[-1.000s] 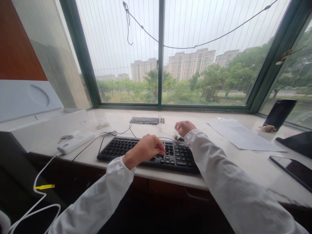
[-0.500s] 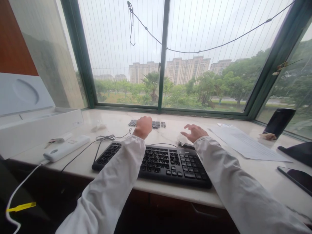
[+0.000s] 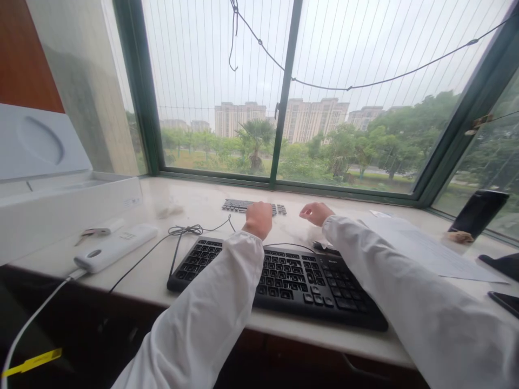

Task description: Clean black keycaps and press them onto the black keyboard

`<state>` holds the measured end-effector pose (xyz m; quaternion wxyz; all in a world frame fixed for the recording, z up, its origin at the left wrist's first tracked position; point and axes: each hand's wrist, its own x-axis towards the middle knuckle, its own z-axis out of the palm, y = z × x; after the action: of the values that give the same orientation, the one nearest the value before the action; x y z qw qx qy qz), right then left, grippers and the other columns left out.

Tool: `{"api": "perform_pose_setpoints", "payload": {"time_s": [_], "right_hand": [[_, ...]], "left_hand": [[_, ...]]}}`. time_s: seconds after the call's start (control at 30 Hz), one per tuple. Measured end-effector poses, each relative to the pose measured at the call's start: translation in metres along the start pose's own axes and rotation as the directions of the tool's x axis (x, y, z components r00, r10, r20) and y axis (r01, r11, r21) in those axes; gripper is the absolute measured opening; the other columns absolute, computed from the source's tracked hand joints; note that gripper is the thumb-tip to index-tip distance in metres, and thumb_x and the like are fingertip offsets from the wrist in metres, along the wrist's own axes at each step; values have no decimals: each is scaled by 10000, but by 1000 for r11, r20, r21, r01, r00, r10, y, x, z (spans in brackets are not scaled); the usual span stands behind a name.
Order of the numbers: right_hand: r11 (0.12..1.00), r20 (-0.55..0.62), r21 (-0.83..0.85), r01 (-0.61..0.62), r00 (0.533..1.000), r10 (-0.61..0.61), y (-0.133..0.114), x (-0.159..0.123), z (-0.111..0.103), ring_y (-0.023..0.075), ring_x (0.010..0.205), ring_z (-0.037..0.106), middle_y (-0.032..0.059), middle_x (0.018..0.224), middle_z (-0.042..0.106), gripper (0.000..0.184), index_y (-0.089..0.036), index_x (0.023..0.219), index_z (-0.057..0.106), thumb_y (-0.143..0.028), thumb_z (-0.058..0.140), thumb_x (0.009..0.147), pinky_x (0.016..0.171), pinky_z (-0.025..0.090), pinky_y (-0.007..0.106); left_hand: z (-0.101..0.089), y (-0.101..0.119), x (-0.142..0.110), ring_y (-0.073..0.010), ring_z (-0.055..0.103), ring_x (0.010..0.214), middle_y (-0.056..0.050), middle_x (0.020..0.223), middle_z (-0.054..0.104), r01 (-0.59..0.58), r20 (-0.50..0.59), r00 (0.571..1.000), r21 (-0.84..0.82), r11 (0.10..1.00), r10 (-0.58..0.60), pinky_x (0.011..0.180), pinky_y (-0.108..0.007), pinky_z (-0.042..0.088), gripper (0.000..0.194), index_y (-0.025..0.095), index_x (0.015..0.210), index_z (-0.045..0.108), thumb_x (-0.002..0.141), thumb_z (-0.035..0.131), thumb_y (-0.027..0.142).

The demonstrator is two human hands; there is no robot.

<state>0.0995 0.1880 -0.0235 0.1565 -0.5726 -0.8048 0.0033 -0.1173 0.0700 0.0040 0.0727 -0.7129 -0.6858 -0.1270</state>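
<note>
A black keyboard lies along the front of the white sill. Most of its main block shows bare sockets, while keycaps sit on the number pad. Behind it, loose dark keycaps are laid out in rows. My left hand is closed over the right part of these rows, knuckles up; its fingertips are hidden. To the right, my right hand hovers with thumb and fingers drawn together; anything between them is too small to make out. Below it are a crumpled clear bag and a small dark object.
On the left are a white open box, a white power strip and a coiled black cable. Paper sheets, a dark upright object and a phone lie right. The window frame bounds the back.
My right hand has gone from spread fingers to a pinched shape and sits closer to the keycap rows. My left hand stays closed over the rows, slightly further right. The view has shifted.
</note>
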Motion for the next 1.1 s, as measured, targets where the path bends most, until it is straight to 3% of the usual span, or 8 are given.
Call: {"api": "perform_pose_setpoints", "payload": {"time_s": [0.2, 0.4, 0.53, 0.67, 0.77, 0.9, 1.0, 1.1], "right_hand": [[997, 28, -37, 71, 997, -70, -18, 55, 34, 160, 869, 628, 33, 911, 727, 214, -231, 976, 746, -296, 665, 788, 807, 448, 247], [998, 32, -46, 52, 998, -51, -15, 73, 59, 176, 857, 631, 53, 901, 728, 201, -220, 925, 768, -281, 696, 749, 779, 448, 249], [998, 30, -16, 64, 998, -63, -13, 70, 56, 192, 875, 638, 54, 887, 731, 183, -214, 866, 779, -318, 698, 740, 779, 450, 254], [981, 16, 166, 99, 995, -103, -17, 51, 28, 177, 839, 644, 50, 901, 733, 306, -199, 940, 760, -432, 686, 755, 773, 456, 265], [897, 18, 419, 141, 986, -163, -26, 23, -4, 195, 854, 637, 68, 926, 734, 405, -183, 949, 748, -525, 682, 742, 771, 451, 300], [777, 43, 615, 132, 979, -201, -40, -21, -39, 202, 848, 620, 89, 933, 731, 508, -155, 948, 737, -596, 699, 699, 747, 430, 314], [697, 49, 710, 99, 981, -188, -46, -46, -49, 192, 843, 611, 92, 935, 727, 540, -130, 972, 727, -580, 726, 673, 750, 421, 306], [667, 55, 741, 78, 983, -176, -46, -61, -50, 187, 816, 602, 81, 878, 723, 570, -114, 957, 732, -584, 746, 636, 750, 418, 309]], "left_hand": [[3, -2, 0, -275, 678, 977, -205, 999, 701, -4, -6, 1000, -10, 1000, 4, 842, -338, 527, 210, 113, 1009, 717, 849, 586, 147], [4, -2, 2, -266, 691, 932, -199, 957, 709, -2, -41, 999, -15, 1000, 2, 808, -320, 538, 207, 108, 967, 725, 834, 567, 85], [5, -3, 3, -274, 694, 924, -197, 940, 710, -19, -70, 997, -14, 1000, 18, 789, -324, 544, 211, 104, 967, 726, 842, 558, 79], [6, -3, 7, -300, 698, 884, -184, 889, 716, -92, -146, 986, -43, 995, 85, 745, -350, 549, 156, 109, 937, 729, 840, 639, 191], [7, 1, 9, -292, 704, 837, -141, 862, 729, -240, -258, 942, -80, 967, 212, 703, -346, 545, 201, 146, 962, 723, 809, 709, 276], [6, 6, 8, -244, 706, 853, -90, 895, 746, -464, -440, 823, -155, 872, 360, 719, -320, 537, 260, 191, 1049, 707, 818, 714, 311], [3, 8, 6, -218, 706, 869, -89, 935, 747, -543, -531, 761, -207, 814, 373, 767, -312, 536, 254, 182, 1052, 716, 832, 702, 307], [1, 10, 6, -198, 708, 857, -81, 940, 749, -643, -543, 703, -209, 737, 459, 768, -290, 535, 234, 177, 1041, 727, 829, 705, 272]]}}
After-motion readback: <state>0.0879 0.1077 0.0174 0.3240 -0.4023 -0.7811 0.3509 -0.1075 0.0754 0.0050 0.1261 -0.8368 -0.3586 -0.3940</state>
